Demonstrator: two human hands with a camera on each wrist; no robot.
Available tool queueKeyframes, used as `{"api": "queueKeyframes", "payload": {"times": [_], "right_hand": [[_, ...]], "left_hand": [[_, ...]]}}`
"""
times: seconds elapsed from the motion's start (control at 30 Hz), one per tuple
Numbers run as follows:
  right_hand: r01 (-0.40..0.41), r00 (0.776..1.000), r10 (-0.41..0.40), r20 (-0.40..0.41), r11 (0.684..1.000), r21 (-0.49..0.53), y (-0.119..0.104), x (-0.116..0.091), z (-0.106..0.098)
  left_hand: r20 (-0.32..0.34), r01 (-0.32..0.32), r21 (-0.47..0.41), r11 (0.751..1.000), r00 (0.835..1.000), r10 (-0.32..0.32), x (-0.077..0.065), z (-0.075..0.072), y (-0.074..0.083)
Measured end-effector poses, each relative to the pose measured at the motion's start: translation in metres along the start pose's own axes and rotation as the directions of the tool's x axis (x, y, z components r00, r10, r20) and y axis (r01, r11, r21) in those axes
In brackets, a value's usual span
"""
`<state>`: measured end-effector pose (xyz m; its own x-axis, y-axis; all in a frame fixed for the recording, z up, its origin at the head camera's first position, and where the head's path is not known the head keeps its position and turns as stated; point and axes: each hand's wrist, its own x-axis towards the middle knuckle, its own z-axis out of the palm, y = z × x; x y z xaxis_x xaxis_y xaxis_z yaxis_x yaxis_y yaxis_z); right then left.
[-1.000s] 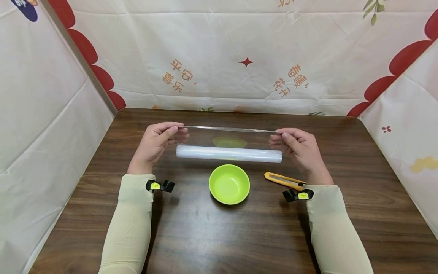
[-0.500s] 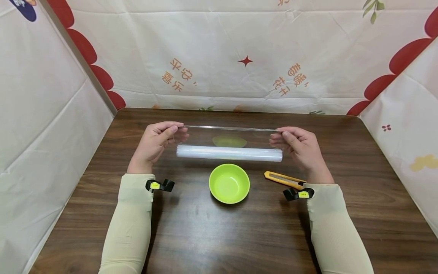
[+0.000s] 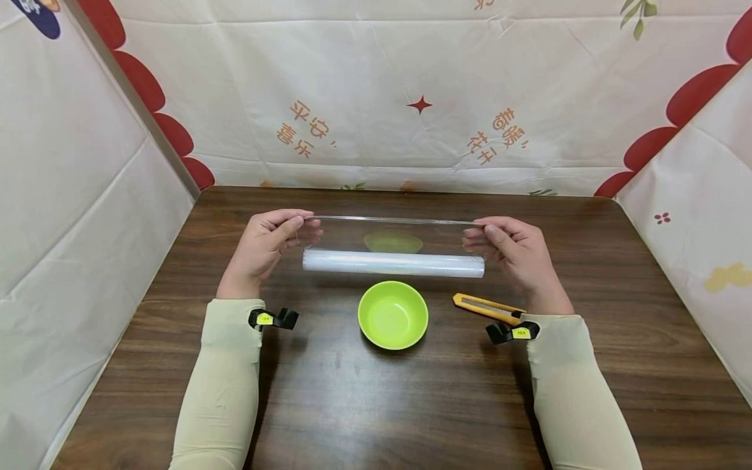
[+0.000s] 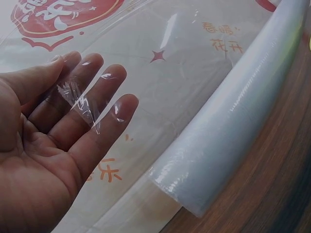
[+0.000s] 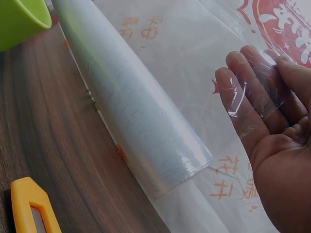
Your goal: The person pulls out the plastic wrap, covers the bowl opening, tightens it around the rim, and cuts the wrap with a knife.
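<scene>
A roll of cling film (image 3: 393, 264) lies crosswise on the table, its clear sheet (image 3: 376, 220) pulled up and stretched behind it. My left hand (image 3: 273, 245) pinches one corner of the sheet between thumb and index finger. At the other corner my right hand (image 3: 514, 254) does the same. The film clings over the spread fingers (image 4: 109, 85) in the left wrist view and likewise over the fingers (image 5: 250, 92) in the right wrist view. Just in front of the roll stands a green bowl (image 3: 393, 315), with nothing inside it. A green reflection shows through the film.
A yellow utility knife (image 3: 484, 307) lies right of the bowl, close to the right wrist strap (image 3: 512, 333). The brown wooden table (image 3: 364, 405) is bordered by a patterned cloth (image 3: 376, 85) at the back and both sides.
</scene>
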<state>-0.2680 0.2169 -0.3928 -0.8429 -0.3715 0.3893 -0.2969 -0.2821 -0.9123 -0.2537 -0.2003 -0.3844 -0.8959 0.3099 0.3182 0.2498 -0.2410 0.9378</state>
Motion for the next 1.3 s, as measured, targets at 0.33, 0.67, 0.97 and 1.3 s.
{"api": "queueKeyframes", "payload": {"times": [0.33, 0.67, 0.97, 1.3], "right_hand": [[0.003, 1.000, -0.003, 0.010, 1.000, 0.011, -0.0006, 0.0003, 0.0007], [0.008, 1.000, -0.008, 0.022, 1.000, 0.028, -0.0005, 0.0004, 0.0011], [0.019, 0.999, -0.019, 0.028, 0.999, 0.030, -0.0007, 0.0005, 0.0009], [0.027, 0.999, -0.028, 0.042, 0.999, 0.031, -0.0031, 0.0005, 0.0019]], "left_hand": [[-0.001, -0.002, 0.002, 1.000, 1.000, 0.002, -0.0008, -0.0005, 0.0007], [0.000, -0.009, 0.005, 1.000, 1.000, 0.009, -0.0009, -0.0022, 0.0003], [-0.006, -0.008, 0.022, 1.000, 1.000, 0.008, -0.0007, -0.0029, 0.0002], [-0.005, -0.005, 0.024, 1.000, 1.000, 0.005, -0.0010, -0.0030, 0.0020]]}}
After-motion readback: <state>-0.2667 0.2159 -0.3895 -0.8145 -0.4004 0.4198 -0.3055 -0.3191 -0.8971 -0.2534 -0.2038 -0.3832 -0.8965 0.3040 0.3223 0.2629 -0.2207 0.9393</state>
